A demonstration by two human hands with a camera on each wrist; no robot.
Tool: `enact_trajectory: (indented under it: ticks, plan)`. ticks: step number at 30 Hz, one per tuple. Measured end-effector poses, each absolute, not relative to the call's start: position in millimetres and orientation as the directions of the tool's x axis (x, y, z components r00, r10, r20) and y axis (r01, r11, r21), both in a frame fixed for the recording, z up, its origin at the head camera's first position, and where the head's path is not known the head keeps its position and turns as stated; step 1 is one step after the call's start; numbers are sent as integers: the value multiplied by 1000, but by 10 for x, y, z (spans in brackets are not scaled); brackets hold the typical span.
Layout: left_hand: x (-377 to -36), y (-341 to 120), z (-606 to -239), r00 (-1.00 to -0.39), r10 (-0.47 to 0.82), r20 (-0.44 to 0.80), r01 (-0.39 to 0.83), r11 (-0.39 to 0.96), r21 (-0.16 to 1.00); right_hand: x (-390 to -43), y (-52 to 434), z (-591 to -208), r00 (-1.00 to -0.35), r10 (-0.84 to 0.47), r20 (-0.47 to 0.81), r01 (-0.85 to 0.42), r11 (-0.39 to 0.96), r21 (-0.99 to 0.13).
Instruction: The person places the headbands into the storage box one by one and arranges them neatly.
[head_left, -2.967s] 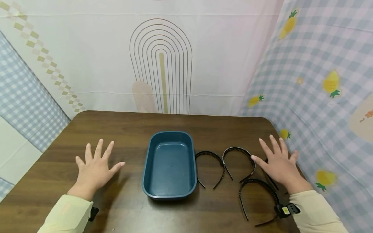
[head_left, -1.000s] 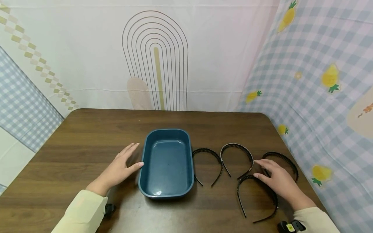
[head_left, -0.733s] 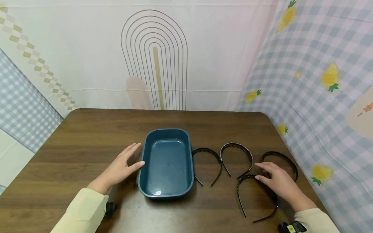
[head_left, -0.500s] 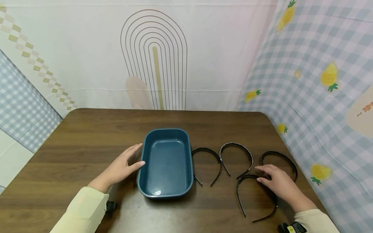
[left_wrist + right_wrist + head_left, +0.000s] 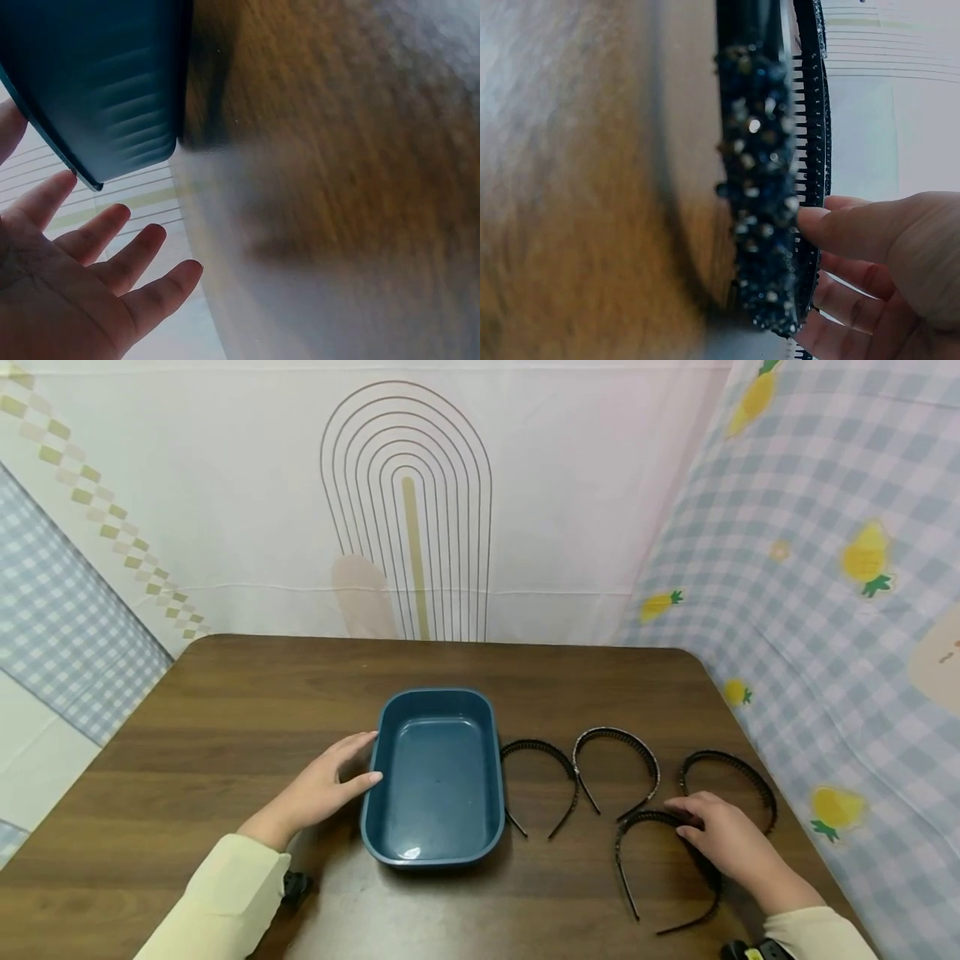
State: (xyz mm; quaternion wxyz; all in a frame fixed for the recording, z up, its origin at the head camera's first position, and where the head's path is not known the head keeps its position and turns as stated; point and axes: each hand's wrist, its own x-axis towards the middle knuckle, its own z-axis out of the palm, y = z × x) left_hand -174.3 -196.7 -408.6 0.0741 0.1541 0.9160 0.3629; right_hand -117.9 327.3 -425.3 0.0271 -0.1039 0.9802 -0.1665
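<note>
In the head view, a blue rectangular plastic tray [image 5: 435, 793] sits mid-table. My left hand [image 5: 318, 789] is at its left side, fingers relaxed, with thumb and index fingertips right at the rim. The left wrist view shows the tray's ribbed outer wall [image 5: 127, 97] above the spread fingers of my left hand [image 5: 82, 277]. My right hand [image 5: 727, 839] pinches the upper right of the front headband [image 5: 624, 868], a black one with beads and comb teeth. In the right wrist view, the thumb meets the beaded headband [image 5: 761, 165] and the other fingers of my right hand [image 5: 885, 270] lie behind it.
Three more headbands lie on the brown table [image 5: 247, 710]: a black headband [image 5: 573, 785] beside the tray, a silvery-edged headband [image 5: 615, 732], and a black headband [image 5: 738, 764] at the right, partly behind my right hand. Patterned cloth [image 5: 795, 610] hangs along the back and sides.
My left hand has moved right from spread over the table to the tray's rim. My right hand has come down from spread fingers onto the front headband, its fingers closing round the band.
</note>
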Motion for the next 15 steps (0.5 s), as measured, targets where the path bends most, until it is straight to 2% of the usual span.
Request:
enact_trajectory:
  ticks: [15]
  plan:
    - [-1743,-1970,-4127,-943,330,-33,215,685,696,-1202,3267,-4243,-976,-207,-63,-174,923,-343]
